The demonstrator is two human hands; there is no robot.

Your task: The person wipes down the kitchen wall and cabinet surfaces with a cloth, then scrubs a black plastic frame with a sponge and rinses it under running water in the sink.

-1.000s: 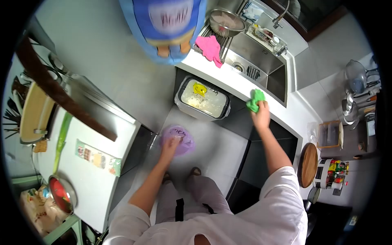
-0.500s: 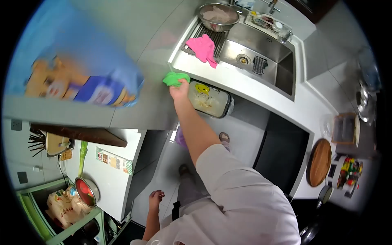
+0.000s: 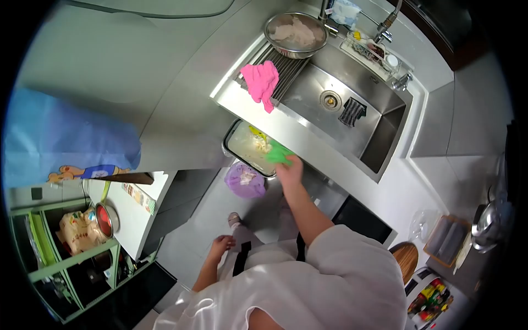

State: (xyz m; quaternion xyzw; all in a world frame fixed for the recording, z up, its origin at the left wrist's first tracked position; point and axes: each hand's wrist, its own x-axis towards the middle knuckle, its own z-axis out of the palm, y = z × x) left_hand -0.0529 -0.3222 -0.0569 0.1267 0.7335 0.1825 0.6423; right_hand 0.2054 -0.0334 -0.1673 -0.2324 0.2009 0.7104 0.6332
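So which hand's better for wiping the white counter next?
Probably the right hand: it holds the crumpled green cloth near the white counter. The left hand hangs farther away, apparently empty.

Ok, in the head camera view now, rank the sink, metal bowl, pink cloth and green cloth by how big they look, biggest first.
1. Sink
2. Metal bowl
3. Pink cloth
4. Green cloth, blurred and bunched in the right hand
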